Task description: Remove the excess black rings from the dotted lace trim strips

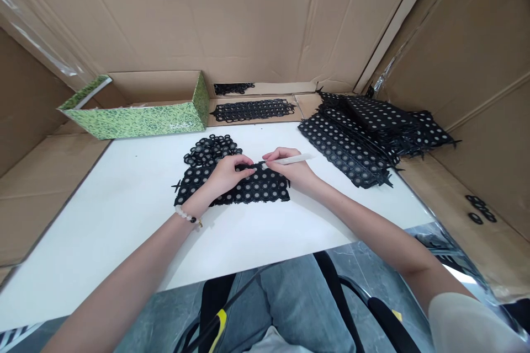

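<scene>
Holding a slim white pen-like tool (pixel 290 160) in a pinch grip, the right hand (pixel 292 170) has its tip down on the top edge of a black perforated sheet (pixel 244 185), right where the left hand (pixel 227 174) meets it. The left hand lies flat with fingers curled down on the sheet, and my guess is it's pinning the piece so it doesn't slide while the tool pokes at it. So neither hand is spread wide: one is closed around the tool, the other is pressing the sheet.

The sheet sits near the middle of the white counter (pixel 124 204), just in front of the person. It's a black lacy thing, rows of rings with pale centres, ragged edges with little tabs sticking out at the left end. Just behind it, touching or nearly so, is a small heap of loose black rings (pixel 211 150), probably kept close so popped-out pieces land within reach.

Off to the right there's a big stack of the same sheets (pixel 364 132), overlapping and fanned. Further back, one more strip (pixel 252 110) lies on cardboard, and a green patterned box (pixel 141 116) sits open at back left. Cardboard walls (pixel 248 11) all round. The left wrist wears a beaded bracelet (pixel 186 215).
</scene>
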The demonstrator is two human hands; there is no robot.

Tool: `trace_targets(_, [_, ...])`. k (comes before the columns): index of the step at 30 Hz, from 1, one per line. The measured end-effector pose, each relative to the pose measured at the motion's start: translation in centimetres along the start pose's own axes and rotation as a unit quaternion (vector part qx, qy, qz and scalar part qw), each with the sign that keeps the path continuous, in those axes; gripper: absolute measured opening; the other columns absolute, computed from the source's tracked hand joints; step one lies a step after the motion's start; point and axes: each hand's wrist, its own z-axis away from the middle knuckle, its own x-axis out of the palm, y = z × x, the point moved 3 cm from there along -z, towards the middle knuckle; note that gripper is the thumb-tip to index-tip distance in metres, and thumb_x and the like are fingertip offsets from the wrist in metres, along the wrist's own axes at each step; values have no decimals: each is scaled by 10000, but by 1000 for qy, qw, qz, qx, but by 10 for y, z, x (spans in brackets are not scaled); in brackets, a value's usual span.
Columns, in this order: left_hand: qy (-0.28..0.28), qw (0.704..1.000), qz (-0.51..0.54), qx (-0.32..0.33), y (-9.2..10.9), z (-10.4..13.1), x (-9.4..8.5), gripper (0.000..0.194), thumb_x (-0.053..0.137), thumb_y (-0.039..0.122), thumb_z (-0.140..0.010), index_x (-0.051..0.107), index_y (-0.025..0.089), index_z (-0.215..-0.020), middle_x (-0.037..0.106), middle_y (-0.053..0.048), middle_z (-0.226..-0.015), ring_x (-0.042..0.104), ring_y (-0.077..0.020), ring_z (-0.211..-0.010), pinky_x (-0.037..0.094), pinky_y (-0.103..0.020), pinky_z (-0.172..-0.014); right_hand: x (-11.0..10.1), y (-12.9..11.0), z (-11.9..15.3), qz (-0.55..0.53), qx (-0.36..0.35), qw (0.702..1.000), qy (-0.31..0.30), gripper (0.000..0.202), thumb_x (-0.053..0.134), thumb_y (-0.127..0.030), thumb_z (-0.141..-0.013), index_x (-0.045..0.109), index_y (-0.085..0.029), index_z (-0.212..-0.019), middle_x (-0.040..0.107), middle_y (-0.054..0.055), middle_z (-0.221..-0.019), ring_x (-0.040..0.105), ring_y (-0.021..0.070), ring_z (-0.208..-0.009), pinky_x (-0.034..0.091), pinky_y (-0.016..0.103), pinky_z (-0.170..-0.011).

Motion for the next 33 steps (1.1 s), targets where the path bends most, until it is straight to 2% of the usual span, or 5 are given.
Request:
trace_targets(3, [4, 1000, 30, -2, 1, 1, 5, 198, 713, 369, -716, 712, 204, -825, 759, -61, -924, 688, -273, -948, 504, -432, -964, 2, 2, 1, 25, 10, 1000, -5, 117, 696, -301, -764, 694, -184, -766, 734, 32, -821, 651, 165, -753, 472, 290, -713])
trace_targets(12, [22, 990, 141, -13, 0, 3, 12, 367, 716, 243, -697, 609, 198, -1045, 656, -85, -1235, 679, -245, -1038, 509, -420, -975, 8, 8, 5, 116, -31, 992, 26, 92, 648, -284, -806, 687, -201, -801, 736, 10, -820, 637, 160, -731, 454, 278, -681])
trace_targets(23, [16, 988, 153, -29, 4, 6, 13, 430, 737, 259, -705, 556, 214, -1093, 608, -72, -1280, 676, -244, -1097, 518, -368, -946, 12, 8, 7, 166, -57, 983, 51, 99, 625, -283, -839, 678, -209, -800, 729, 1, -782, 634, 156, -698, 443, 275, -661])
trace_targets(28, [5, 998, 57, 6, 3, 3, 7, 378, 690, 300, -749, 607, 209, -1107, 680, -80, -1223, 682, -260, -1089, 483, -401, -1006, 3, 6, 2, 150, -48, 986, 49, 90, 648, -266, -805, 683, -200, -755, 729, 9, -770, 637, 159, -702, 451, 280, -672])
trace_targets(33, [-14, 996, -81, -21, -2, 0, -4, 226, 691, 380, -745, 737, 213, -891, 774, -62, -996, 689, -305, -996, 485, -431, -964, -8, 0, -4, 59, -19, 998, 8, 95, 691, -279, -766, 690, -190, -732, 760, 40, -889, 691, 187, -826, 495, 299, -749])
